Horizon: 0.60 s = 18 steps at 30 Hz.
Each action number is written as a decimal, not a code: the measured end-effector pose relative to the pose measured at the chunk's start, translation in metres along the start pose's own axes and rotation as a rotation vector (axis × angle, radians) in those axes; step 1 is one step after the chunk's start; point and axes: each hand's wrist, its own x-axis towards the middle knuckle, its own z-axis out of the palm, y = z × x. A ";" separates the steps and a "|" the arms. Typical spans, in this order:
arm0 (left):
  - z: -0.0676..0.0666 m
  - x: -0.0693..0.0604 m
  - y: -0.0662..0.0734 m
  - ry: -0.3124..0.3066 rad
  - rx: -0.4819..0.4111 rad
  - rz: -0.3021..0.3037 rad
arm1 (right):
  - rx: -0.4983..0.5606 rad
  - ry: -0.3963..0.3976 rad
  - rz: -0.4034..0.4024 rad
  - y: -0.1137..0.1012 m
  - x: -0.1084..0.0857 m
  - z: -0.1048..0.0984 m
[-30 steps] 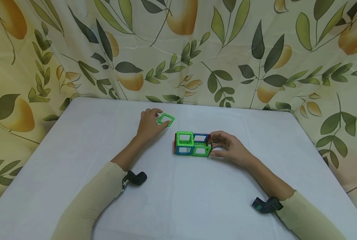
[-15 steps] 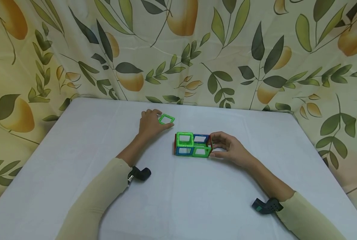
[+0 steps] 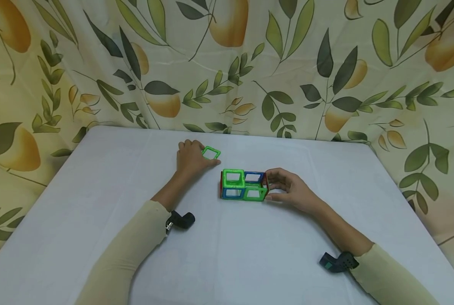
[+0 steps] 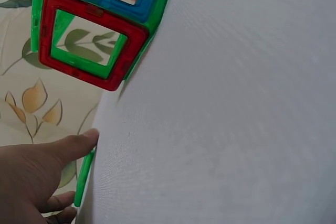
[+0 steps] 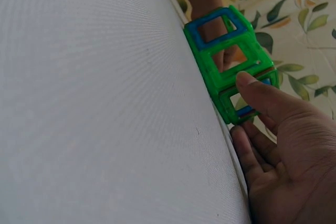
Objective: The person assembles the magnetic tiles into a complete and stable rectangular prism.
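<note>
A block of green, blue and red magnetic tiles (image 3: 233, 184) stands on the white table. Its left part has a green tile on top, and a red one (image 4: 94, 11) closes its left end. My right hand (image 3: 293, 190) grips the right end; the right wrist view shows the thumb on the near side and the fingers beyond and below. Up and left of the block, my left hand (image 3: 192, 157) holds a loose green square tile (image 3: 218, 153) between thumb and fingers. In the left wrist view that tile (image 4: 84, 179) appears edge-on, close to the table surface.
White cloth covers the table (image 3: 227, 262). A curtain printed with leaves and fruit (image 3: 227, 63) hangs behind its far edge. Each wrist carries a black camera, one on the left (image 3: 182, 220) and one on the right (image 3: 339, 262).
My left thumb has moved outward, toward the near side of the loose green tile, and the left forearm has shifted slightly right. The right hand and block stay in place.
</note>
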 end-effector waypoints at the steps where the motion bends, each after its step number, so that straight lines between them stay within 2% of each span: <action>1: 0.000 0.000 0.000 0.000 -0.004 -0.001 | -0.001 0.000 0.000 0.000 0.000 0.000; 10: -0.003 -0.002 0.002 -0.009 -0.072 0.001 | -0.005 0.003 0.004 -0.003 0.001 0.000; 18: -0.004 -0.004 0.003 -0.036 -0.112 0.054 | 0.005 -0.001 -0.004 0.000 0.000 0.000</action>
